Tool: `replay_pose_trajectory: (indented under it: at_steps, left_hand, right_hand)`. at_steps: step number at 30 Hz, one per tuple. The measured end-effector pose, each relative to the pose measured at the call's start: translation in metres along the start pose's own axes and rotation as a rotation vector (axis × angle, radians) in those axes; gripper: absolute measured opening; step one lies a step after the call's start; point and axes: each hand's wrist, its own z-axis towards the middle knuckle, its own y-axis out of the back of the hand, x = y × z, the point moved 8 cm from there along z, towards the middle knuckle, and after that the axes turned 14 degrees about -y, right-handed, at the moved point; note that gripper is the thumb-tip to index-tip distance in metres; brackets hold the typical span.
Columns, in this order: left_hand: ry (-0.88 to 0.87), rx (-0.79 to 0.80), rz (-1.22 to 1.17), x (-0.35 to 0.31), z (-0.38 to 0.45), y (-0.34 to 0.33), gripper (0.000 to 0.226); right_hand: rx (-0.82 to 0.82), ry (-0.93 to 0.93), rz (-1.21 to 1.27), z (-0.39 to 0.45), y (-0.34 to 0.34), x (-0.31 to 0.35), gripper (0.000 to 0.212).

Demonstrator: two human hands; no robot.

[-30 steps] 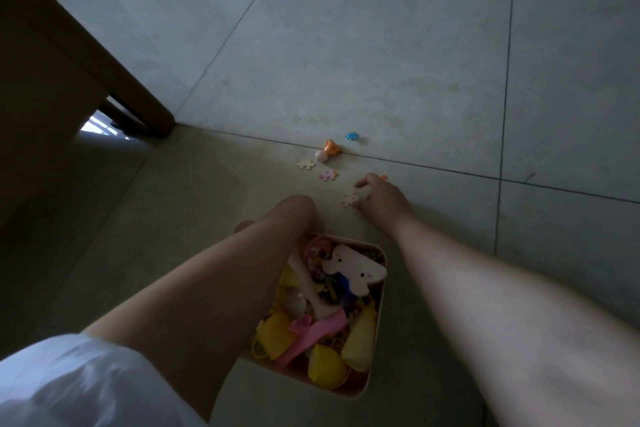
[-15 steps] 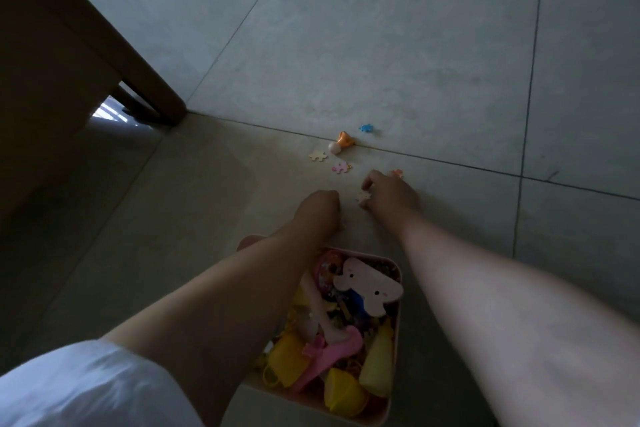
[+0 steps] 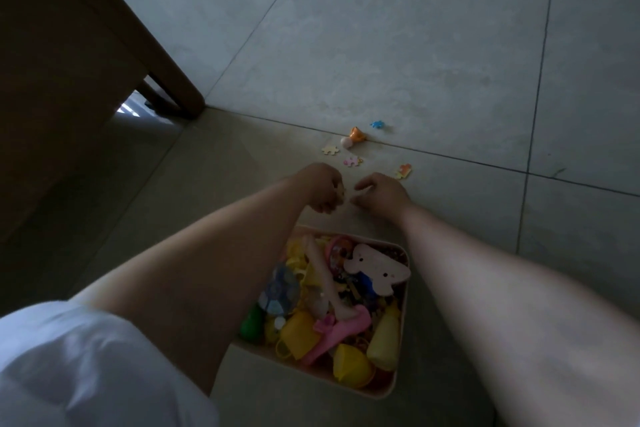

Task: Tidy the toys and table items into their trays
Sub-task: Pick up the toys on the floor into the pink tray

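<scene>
On the floor: we see grey tiles (image 3: 398, 45) in dim light, with a wooden furniture leg (image 3: 166, 73) at upper left.
Tray: a pale square tray (image 3: 403, 340) sits on the tiles between the two forearms, heaped with toys.
Tray contents: we make out a yellow cup (image 3: 299, 336), a pink high-heeled shoe (image 3: 337, 333), a yellow bottle shape (image 3: 384, 340) and a flat pink animal-shaped card (image 3: 377, 270).
Left hand: the left hand (image 3: 323, 189) hovers just beyond the tray, fingers curled in around something small and pale; we cannot tell what it is.
Right hand: the right hand (image 3: 381, 192) is close beside it, palm down near the tiles, fingers loosely spread and holding nothing we can see.
Loose pieces: beyond the hands lie a yellow puzzle piece (image 3: 330, 149), a pink puzzle piece (image 3: 352, 161) and an orange puzzle piece (image 3: 403, 170) just by the right hand.
Farther out: a small orange and white toy (image 3: 353, 137) and a tiny blue toy (image 3: 377, 124).
Sleeve: a white sleeve (image 3: 69, 367) fills the lower left.
</scene>
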Motion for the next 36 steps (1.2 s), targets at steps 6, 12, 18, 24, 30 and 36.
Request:
replay_pose_trajectory:
  at_steps: [6,12,18,24,30,36]
  left_hand:
    - [0.222,0.159,0.081,0.034,-0.038,0.016,0.032]
    - [0.339,0.294,0.414,0.068,-0.079,0.021,0.020]
    - [0.351,0.157,0.481,0.053,-0.059,0.037,0.032]
    - [0.163,0.077,0.688,0.027,-0.002,0.030,0.015]
    - [0.034,-0.169,0.433,0.007,0.042,0.019,0.047]
    - [0.056,-0.383,0.066,0.017,0.071,0.008,0.052]
  right_hand:
    - [0.207,0.155,0.192,-0.038,-0.024,0.051,0.026]
    - [0.320,0.348,-0.176,-0.083,-0.071,0.095,0.028]
    - [0.213,0.325,-0.228,-0.074,-0.056,0.084,0.027]
    - [-0.033,0.060,-0.004,-0.030,0.005,0.025,0.028]
    - [-0.315,-0.099,0.049,-0.001,0.049,-0.027,0.028]
    - [-0.390,-0.095,-0.106,0.022,0.062,-0.031,0.050]
